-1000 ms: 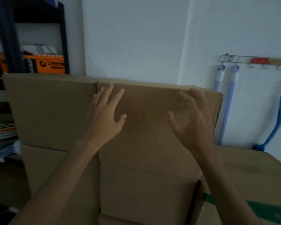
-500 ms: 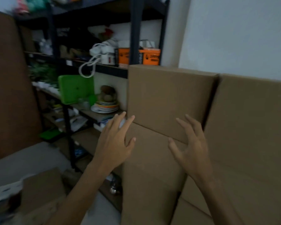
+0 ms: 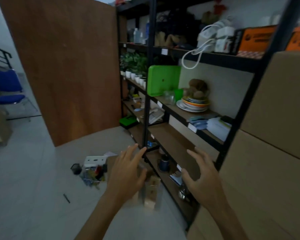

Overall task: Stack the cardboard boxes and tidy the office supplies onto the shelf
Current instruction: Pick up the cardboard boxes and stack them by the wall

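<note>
Stacked cardboard boxes (image 3: 274, 135) fill the right edge of the view, beside the black metal shelf (image 3: 173, 129). Loose office supplies (image 3: 92, 172) lie in a heap on the floor at lower left: a white box, a black mesh cup, clips and pens. A single pen (image 3: 66, 198) lies apart, nearer to me. My left hand (image 3: 126, 174) and my right hand (image 3: 203, 179) both hover in mid-air with fingers spread, holding nothing. Small wooden blocks (image 3: 151, 193) stand on the floor between them, partly hidden by the left hand.
A tall brown board (image 3: 68, 66) leans at the shelf's left end. The shelf holds a green tray (image 3: 163, 80), plates (image 3: 194, 103), potted plants, papers and orange boxes (image 3: 256, 38). A blue chair (image 3: 9, 90) stands far left. Pale floor (image 3: 33, 187) spreads to the left.
My view has swung left from the cardboard boxes to the shelf and floor. Both hands have come off the boxes and dropped lower, fingers still spread.
</note>
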`<action>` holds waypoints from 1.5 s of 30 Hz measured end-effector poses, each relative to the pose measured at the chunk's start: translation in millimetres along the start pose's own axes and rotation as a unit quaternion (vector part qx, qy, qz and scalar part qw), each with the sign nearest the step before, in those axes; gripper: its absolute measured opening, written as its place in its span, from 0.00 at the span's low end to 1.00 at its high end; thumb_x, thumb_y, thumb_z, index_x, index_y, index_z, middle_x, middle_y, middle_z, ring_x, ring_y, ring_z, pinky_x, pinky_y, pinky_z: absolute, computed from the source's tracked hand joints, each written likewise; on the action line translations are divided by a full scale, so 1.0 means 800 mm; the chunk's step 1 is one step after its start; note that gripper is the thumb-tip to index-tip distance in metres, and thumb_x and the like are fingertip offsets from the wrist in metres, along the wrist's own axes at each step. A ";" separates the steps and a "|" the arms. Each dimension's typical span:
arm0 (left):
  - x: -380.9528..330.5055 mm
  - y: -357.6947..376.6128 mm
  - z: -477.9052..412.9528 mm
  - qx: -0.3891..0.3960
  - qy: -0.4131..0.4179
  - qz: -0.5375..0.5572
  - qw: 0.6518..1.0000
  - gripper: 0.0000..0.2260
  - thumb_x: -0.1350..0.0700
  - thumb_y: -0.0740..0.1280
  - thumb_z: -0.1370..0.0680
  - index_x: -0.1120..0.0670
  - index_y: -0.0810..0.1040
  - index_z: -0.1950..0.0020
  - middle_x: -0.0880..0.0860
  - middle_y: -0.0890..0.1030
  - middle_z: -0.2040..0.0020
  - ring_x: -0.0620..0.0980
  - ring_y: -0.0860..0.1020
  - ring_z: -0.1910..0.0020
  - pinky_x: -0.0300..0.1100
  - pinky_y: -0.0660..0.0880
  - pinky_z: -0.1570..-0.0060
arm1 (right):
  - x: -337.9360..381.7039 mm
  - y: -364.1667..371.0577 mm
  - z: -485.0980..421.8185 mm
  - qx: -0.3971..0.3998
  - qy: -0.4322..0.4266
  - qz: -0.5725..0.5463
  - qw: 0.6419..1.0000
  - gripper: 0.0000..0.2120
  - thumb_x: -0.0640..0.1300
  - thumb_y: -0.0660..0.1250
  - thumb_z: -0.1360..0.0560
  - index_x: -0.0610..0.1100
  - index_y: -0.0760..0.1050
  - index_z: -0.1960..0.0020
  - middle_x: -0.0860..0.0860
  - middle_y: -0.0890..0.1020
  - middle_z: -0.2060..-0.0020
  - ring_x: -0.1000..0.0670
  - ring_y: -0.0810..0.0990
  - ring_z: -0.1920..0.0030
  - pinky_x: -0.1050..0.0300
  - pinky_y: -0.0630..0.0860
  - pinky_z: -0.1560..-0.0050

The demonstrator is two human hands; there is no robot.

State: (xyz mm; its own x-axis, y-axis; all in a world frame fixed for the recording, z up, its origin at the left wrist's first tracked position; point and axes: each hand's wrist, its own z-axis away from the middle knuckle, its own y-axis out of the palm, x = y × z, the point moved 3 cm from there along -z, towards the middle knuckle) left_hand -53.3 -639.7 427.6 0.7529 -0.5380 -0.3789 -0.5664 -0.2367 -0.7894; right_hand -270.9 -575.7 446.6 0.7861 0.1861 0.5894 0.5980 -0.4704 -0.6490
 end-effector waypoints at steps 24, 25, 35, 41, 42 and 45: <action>0.439 0.085 -0.249 0.055 -0.073 -0.042 0.995 0.25 0.54 0.67 0.30 0.56 0.73 0.33 0.56 0.76 0.37 0.51 0.72 0.41 0.43 0.68 0.45 | -0.050 0.410 -0.313 0.157 0.116 -0.105 0.975 0.23 0.44 0.68 0.26 0.58 0.67 0.34 0.63 0.62 0.38 0.69 0.62 0.42 0.70 0.62 0.42; 0.456 0.092 -0.262 0.061 -0.075 -0.031 0.995 0.25 0.54 0.67 0.30 0.57 0.73 0.33 0.57 0.76 0.37 0.53 0.74 0.41 0.43 0.68 0.45 | -0.053 0.420 -0.322 0.160 0.129 -0.096 0.974 0.23 0.44 0.68 0.26 0.57 0.67 0.34 0.63 0.62 0.38 0.66 0.62 0.41 0.67 0.63 0.41; 0.634 0.196 -0.458 0.147 0.032 0.037 0.988 0.25 0.47 0.59 0.25 0.55 0.69 0.30 0.59 0.73 0.34 0.60 0.73 0.37 0.54 0.72 0.41 | -0.098 0.569 -0.427 0.083 0.236 -0.021 0.968 0.24 0.45 0.69 0.26 0.52 0.68 0.31 0.61 0.63 0.35 0.57 0.64 0.33 0.58 0.68 0.37; 0.732 0.256 -0.565 0.242 0.113 0.062 0.962 0.28 0.45 0.57 0.26 0.57 0.69 0.29 0.60 0.73 0.34 0.61 0.73 0.39 0.55 0.73 0.42 | -0.095 0.650 -0.485 0.056 0.331 0.072 0.939 0.26 0.49 0.67 0.25 0.49 0.65 0.28 0.53 0.64 0.29 0.55 0.64 0.31 0.69 0.55 0.38; 0.742 0.264 -0.577 0.254 0.117 0.065 0.958 0.28 0.45 0.57 0.26 0.57 0.68 0.29 0.60 0.72 0.33 0.61 0.73 0.38 0.55 0.73 0.41 | -0.097 0.660 -0.491 0.046 0.329 0.084 0.940 0.26 0.48 0.68 0.26 0.48 0.67 0.30 0.51 0.67 0.31 0.55 0.66 0.34 0.71 0.57 0.39; 0.763 0.285 -0.601 0.281 0.127 0.084 0.947 0.27 0.48 0.60 0.26 0.56 0.68 0.29 0.58 0.72 0.33 0.60 0.72 0.37 0.56 0.72 0.41 | -0.107 0.691 -0.497 0.067 0.396 0.066 0.913 0.20 0.55 0.64 0.28 0.46 0.74 0.39 0.47 0.77 0.43 0.50 0.78 0.46 0.63 0.72 0.47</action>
State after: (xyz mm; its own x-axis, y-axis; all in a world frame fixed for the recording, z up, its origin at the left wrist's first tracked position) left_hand 116.0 -1411.2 248.6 0.5221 -0.7243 -0.4503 -0.3493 0.3000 -0.8877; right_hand -70.1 -1194.6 228.9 0.5247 -0.5729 0.6296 0.5613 -0.3232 -0.7619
